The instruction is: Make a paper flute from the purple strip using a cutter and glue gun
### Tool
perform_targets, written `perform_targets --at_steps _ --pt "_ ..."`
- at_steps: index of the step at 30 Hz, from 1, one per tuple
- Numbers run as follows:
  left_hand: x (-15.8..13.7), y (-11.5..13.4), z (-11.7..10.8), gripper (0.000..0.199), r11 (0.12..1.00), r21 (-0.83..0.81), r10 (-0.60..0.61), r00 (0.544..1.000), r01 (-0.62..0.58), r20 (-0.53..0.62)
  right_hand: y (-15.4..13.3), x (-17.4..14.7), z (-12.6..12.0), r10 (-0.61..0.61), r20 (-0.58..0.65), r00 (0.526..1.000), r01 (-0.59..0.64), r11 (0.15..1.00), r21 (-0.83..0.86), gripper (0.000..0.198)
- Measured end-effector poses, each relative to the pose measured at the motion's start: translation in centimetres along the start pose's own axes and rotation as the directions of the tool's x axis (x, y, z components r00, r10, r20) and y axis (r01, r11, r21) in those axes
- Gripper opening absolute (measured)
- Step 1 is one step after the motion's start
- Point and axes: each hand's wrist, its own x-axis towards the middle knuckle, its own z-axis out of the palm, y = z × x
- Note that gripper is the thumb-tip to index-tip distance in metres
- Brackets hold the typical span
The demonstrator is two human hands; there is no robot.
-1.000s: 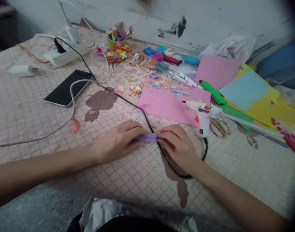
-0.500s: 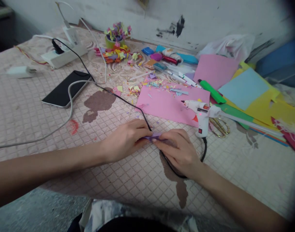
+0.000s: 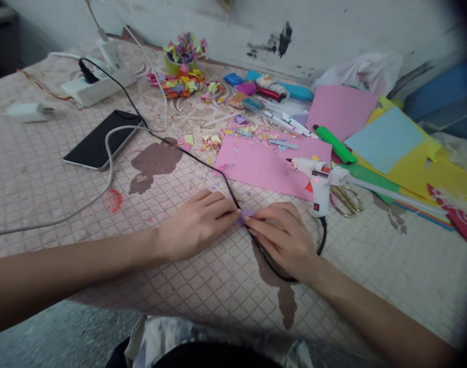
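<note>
A small piece of purple paper (image 3: 247,214) is held between my two hands, just above the patterned tablecloth. My left hand (image 3: 201,223) pinches its left end with thumb and fingers. At the other end, the fingertips of my right hand (image 3: 285,236) are closed on it, hiding much of the piece. The black cord (image 3: 228,183) of the glue gun runs beneath my hands. To the right of my right hand stands the white glue gun (image 3: 321,190), its small red light lit.
Behind my hands lies a pink sheet (image 3: 264,166) strewn with paper scraps. Gold-handled scissors (image 3: 347,201) rest beside the glue gun. A phone (image 3: 103,140) and a power strip (image 3: 99,87) are at the left, a flower-filled pot (image 3: 180,64) at the back, coloured sheets (image 3: 387,138) at the right.
The purple paper has turned between my fingertips and now shows a wider, flatter face. My left hand's fingers have shifted slightly; the view has moved a little.
</note>
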Motion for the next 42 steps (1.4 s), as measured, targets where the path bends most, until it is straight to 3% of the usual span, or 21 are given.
perform_targets --at_steps 3,11,20,28,33,37,42 --pt "-0.1 0.0 -0.1 0.026 0.996 0.068 0.049 0.999 -0.049 0.004 0.1 0.1 0.0 0.040 -0.069 0.997 -0.043 0.999 -0.029 0.022" --pt "-0.2 -0.2 0.2 0.027 0.986 0.146 0.085 0.996 -0.083 -0.010 0.3 0.0 0.2 0.049 0.026 0.998 -0.048 0.998 -0.039 0.019" --pt "-0.6 -0.3 0.1 0.027 0.991 0.105 0.078 0.997 -0.078 0.010 0.2 -0.3 -0.1 0.053 0.125 0.991 -0.043 0.996 -0.082 0.023" --pt "-1.9 -0.7 -0.5 0.022 0.996 0.056 0.069 0.997 -0.068 -0.028 0.5 -0.7 -0.5 0.025 0.130 0.991 -0.023 1.000 -0.012 0.025" --pt "-3.1 -1.2 -0.5 0.018 1.000 -0.009 0.023 0.998 -0.024 -0.057 0.8 -1.0 -0.7 0.018 0.131 0.991 -0.015 1.000 -0.024 0.027" --pt "-4.8 -1.5 -0.2 0.017 0.994 -0.073 -0.090 0.986 0.081 -0.142 0.8 -1.0 -0.8 0.013 0.136 0.991 -0.010 1.000 -0.027 0.027" --pt "-5.7 -1.4 -0.6 0.017 0.982 -0.124 -0.156 0.979 0.139 -0.131 0.8 -1.0 -0.7 0.021 0.125 0.992 -0.018 0.999 -0.028 0.025"
